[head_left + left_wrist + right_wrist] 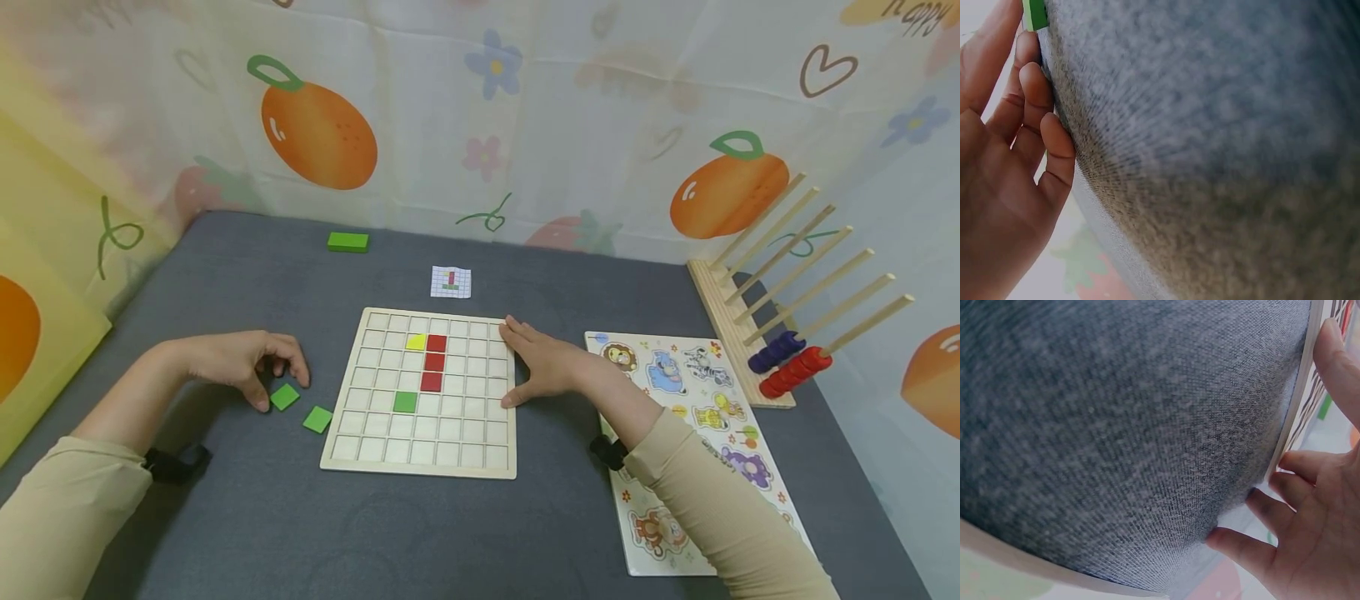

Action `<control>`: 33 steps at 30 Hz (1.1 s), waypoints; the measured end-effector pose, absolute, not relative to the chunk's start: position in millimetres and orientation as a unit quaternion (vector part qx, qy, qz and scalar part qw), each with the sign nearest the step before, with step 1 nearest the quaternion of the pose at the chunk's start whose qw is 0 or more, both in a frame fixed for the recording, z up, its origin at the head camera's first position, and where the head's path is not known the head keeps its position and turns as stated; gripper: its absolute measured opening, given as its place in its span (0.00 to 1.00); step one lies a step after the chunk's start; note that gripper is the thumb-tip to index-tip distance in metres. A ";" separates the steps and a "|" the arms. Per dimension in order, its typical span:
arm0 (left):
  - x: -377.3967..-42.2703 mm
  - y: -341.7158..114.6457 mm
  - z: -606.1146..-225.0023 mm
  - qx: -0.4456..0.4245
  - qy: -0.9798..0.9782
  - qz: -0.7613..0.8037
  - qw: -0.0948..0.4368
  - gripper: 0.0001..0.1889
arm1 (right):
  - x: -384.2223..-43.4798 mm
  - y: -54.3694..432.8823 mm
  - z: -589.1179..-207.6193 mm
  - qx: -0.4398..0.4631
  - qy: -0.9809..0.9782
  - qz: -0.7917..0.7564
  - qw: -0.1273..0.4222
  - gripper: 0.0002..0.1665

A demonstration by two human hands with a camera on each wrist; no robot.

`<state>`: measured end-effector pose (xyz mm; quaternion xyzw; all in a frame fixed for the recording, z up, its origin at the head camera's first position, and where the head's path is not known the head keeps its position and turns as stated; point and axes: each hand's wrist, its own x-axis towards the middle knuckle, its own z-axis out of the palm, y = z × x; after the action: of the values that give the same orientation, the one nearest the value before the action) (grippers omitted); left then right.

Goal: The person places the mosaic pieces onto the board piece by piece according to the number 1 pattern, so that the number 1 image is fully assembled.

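My left hand [243, 360] is low over the cloth, left of the gridded board [420, 472]. Its thumb and forefinger are spread around a green square tile [285, 397], with the thumb close to the tile's left side. The left wrist view catches only part of a green piece [1036, 15] near the fingertips. Another green tile [318, 419] lies against the board's left side. My right hand [546, 360] rests along the board's right edge, thumb and fingers spread. On the board sit a yellow tile [416, 342], a column of red tiles [434, 362] and a green tile [405, 402].
Behind the board lie a small pattern card [451, 282] and a green block [348, 242]. An animal puzzle board [720, 467] is partly under my right forearm. A wooden peg stand [742, 337] with red and dark blue beads stands at the right. A printed curtain hangs behind.
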<state>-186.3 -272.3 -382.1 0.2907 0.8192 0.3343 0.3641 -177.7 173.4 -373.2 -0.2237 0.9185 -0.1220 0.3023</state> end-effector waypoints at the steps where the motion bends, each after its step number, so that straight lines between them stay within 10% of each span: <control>1: -186.5 -271.6 -381.9 0.291 0.822 0.330 0.362 0.25 | -177.8 173.4 -373.1 -0.223 0.919 -0.123 0.302 0.68; 33: -186.7 -259.6 -384.6 0.270 0.849 0.301 0.339 0.16 | -177.3 174.5 -374.0 -0.222 0.919 -0.122 0.301 0.68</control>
<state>-186.7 -259.6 -384.6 0.2697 0.8494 0.3010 0.3393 -177.3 174.5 -374.0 -0.2220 0.9194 -0.1216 0.3011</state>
